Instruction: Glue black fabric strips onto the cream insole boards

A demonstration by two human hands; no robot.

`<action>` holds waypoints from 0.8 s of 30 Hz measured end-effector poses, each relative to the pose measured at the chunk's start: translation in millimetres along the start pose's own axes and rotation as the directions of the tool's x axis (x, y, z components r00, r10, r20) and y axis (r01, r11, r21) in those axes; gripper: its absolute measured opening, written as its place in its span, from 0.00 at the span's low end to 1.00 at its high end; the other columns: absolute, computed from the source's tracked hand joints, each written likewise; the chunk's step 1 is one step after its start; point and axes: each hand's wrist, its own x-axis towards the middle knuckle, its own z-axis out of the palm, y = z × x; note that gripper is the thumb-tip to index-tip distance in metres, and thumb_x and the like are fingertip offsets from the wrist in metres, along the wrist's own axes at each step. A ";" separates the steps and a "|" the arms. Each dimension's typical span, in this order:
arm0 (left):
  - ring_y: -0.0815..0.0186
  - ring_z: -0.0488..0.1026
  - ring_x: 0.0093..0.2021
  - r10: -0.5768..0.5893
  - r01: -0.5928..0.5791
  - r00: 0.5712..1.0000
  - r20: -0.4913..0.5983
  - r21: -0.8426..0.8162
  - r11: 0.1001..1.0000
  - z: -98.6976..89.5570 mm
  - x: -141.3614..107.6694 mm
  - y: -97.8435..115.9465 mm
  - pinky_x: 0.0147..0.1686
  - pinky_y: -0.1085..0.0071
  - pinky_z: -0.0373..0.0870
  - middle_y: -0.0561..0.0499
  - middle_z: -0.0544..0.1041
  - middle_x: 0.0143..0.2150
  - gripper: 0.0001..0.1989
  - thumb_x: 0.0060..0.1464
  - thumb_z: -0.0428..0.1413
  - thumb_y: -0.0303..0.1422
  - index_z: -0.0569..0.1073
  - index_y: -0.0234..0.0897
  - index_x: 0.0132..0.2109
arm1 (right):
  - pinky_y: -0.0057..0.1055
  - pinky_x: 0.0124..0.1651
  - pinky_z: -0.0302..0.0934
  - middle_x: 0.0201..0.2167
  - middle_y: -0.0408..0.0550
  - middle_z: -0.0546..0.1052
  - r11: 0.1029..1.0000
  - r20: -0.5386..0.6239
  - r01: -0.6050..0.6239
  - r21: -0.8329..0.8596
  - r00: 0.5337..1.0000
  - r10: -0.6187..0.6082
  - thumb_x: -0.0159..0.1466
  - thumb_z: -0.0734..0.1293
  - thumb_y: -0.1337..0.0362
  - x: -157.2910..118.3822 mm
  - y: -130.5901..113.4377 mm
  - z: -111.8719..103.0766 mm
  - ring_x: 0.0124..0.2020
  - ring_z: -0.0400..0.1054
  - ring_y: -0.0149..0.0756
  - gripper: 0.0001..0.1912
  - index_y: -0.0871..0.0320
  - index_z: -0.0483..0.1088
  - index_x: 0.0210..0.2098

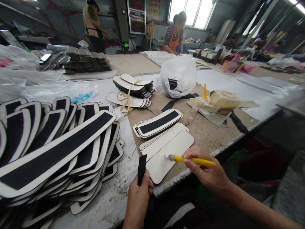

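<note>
My right hand (202,167) grips a yellow-handled brush (194,160), its whitish bristles touching a white rounded panel (160,165) near the table's front edge. A black fabric strip (142,168) is pinched in my left hand (140,194), just beside that panel's left end. More white panels lie fanned out behind it. Beyond them rests a small stack of white panels with black strips (159,122) down their middles. On the left spreads a large heap of similar strip-backed panels (59,152).
A glue-smeared container (224,101) with another yellow brush handle (205,90) stands at right. Behind are a white plastic bag (177,76), ribbon-tied panels (133,86) and dark stacks (85,62). Two people, one in an orange apron (172,43), stand farther back.
</note>
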 end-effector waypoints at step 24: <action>0.73 0.55 0.17 0.004 -0.003 1.000 0.009 -0.070 0.998 0.7 0.2 7.1 0.19 0.75 0.49 0.56 0.62 0.16 0.21 0.48 0.54 0.49 0.64 0.36 0.22 | 0.31 0.31 0.61 0.28 0.44 0.71 0.948 -0.074 -0.303 -0.092 0.952 0.297 0.61 0.64 0.54 13.3 9.2 -15.1 0.26 0.67 0.33 0.11 0.56 0.68 0.32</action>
